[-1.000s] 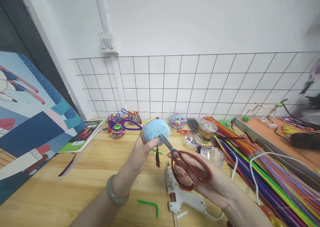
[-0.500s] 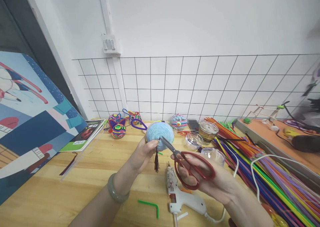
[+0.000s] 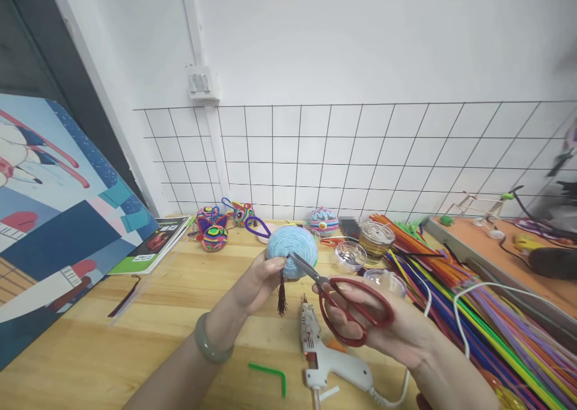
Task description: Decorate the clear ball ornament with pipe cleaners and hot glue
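My left hand point(image 3: 259, 278) grips a light blue, coiled round ornament point(image 3: 295, 244) by its lower left edge, thumb on the front. A purple loop point(image 3: 258, 225) stands out at its upper left, and a dark tassel point(image 3: 282, 296) hangs below it. In my right hand point(image 3: 374, 314) is a pair of red-handled scissors point(image 3: 356, 308), fingers through the handles. The blades are close together, and their tips touch the ornament's face near my left thumb. Whether the tips go into the ornament I cannot tell.
A white hot glue gun point(image 3: 331, 362) lies below my hands, by a bent green pipe cleaner point(image 3: 274, 371). Colourful ornaments point(image 3: 214, 232) sit at the back. Clear cups point(image 3: 350, 255) and many pipe cleaners point(image 3: 478, 326) fill the right. A dark tassel point(image 3: 126, 296) lies left.
The ornament and both hands have shifted slightly right and down. The scissor tips stay against the ornament's face, and a bit of green now shows at its right edge.
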`<act>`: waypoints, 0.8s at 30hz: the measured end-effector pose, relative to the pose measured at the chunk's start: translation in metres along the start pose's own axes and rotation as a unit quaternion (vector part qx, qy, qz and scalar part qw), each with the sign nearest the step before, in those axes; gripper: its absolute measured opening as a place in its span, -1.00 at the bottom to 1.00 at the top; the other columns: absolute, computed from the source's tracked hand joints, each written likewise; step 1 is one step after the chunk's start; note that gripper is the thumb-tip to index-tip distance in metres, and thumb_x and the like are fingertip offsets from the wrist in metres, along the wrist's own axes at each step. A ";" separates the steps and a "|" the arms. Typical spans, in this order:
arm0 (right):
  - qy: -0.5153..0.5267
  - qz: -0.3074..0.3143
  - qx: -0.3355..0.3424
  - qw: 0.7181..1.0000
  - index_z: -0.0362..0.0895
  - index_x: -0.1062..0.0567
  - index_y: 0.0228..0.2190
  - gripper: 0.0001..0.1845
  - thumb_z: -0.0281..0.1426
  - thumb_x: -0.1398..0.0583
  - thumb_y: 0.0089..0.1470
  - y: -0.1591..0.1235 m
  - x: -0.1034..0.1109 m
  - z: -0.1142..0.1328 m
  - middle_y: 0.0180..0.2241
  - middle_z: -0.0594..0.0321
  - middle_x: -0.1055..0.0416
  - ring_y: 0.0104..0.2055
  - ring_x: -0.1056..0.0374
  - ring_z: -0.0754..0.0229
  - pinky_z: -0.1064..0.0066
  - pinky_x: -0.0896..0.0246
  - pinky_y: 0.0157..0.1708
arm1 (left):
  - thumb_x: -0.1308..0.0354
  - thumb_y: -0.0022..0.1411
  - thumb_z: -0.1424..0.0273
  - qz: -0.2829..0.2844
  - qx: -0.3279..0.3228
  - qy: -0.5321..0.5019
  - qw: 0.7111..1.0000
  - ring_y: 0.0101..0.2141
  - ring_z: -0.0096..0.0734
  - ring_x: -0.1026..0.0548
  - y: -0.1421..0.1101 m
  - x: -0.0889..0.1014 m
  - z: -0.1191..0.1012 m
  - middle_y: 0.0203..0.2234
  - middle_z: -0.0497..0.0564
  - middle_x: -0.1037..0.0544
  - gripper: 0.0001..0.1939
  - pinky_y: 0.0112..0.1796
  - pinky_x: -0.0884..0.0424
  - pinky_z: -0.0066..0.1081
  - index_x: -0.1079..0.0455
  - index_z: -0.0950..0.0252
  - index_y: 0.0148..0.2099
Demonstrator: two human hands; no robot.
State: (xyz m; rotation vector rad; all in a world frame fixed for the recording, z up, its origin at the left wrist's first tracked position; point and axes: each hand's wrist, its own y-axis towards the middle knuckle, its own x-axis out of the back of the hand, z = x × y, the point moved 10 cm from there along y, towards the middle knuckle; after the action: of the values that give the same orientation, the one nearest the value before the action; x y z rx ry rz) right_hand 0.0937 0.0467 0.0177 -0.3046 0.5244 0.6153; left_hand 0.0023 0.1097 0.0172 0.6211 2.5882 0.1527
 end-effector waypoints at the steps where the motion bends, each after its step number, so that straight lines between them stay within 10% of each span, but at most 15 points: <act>1: -0.009 0.005 -0.001 1.000 -0.20 -0.43 -0.63 -0.63 -0.19 -0.38 -0.12 0.000 -0.001 0.000 -0.68 0.35 -0.30 -0.66 -0.12 0.44 0.58 -0.03 -0.62 | -0.28 0.00 0.20 0.000 0.003 -0.003 1.000 -0.22 -0.15 -0.50 0.000 0.000 0.001 -0.34 0.09 -0.58 -0.60 -0.15 -0.37 -0.20 -0.47 0.29 -0.13; 13: -0.102 0.037 0.028 0.994 -0.16 -0.37 -0.60 -0.60 -0.13 -0.22 0.06 -0.006 -0.001 0.013 -0.69 0.38 -0.19 -0.67 -0.03 0.39 0.46 0.09 -0.62 | -0.27 0.02 0.17 -0.036 0.013 -0.021 0.999 -0.13 -0.07 -0.49 0.000 0.019 0.000 -0.20 0.15 -0.58 -0.69 -0.17 -0.38 -0.21 -0.49 0.27 -0.26; 16: -0.191 -0.041 0.076 0.978 -0.14 -0.37 -0.56 -0.60 -0.08 -0.23 0.05 -0.011 0.020 0.031 -0.65 0.37 -0.20 -0.62 -0.04 0.36 0.44 0.10 -0.59 | -0.26 0.04 0.19 -0.064 -0.014 0.029 0.997 -0.12 -0.14 -0.47 0.002 0.027 -0.007 -0.15 0.14 -0.55 -0.68 -0.17 -0.37 -0.28 -0.47 0.29 -0.20; 21: -0.441 -0.209 0.103 0.867 -0.12 -0.41 -0.23 -0.57 -0.04 -0.20 0.04 -0.017 0.077 0.057 -0.53 0.32 -0.29 -0.55 -0.14 0.26 0.42 0.02 -0.54 | -0.29 0.05 0.27 -0.132 -0.061 0.097 0.985 -0.10 -0.22 -0.43 0.001 0.043 -0.019 -0.10 0.08 -0.50 -0.55 -0.10 -0.35 -0.28 -0.37 0.25 -0.01; 24: -0.657 -0.232 0.026 0.716 -0.11 -0.46 -0.25 -0.73 -0.20 -0.10 0.13 -0.011 0.101 0.052 -0.49 0.22 -0.41 -0.45 -0.29 0.15 0.39 -0.04 -0.48 | -0.33 0.01 0.27 -0.155 -0.071 0.111 0.979 -0.05 -0.18 -0.42 0.000 0.048 -0.022 -0.09 0.10 -0.50 -0.50 -0.04 -0.33 -0.25 -0.35 0.27 0.00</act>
State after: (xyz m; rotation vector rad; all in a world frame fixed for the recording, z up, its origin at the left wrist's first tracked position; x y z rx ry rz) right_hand 0.1901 0.1073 0.0063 0.1136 -0.9168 0.1933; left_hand -0.0456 0.1318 0.0169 0.1520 2.8166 0.3162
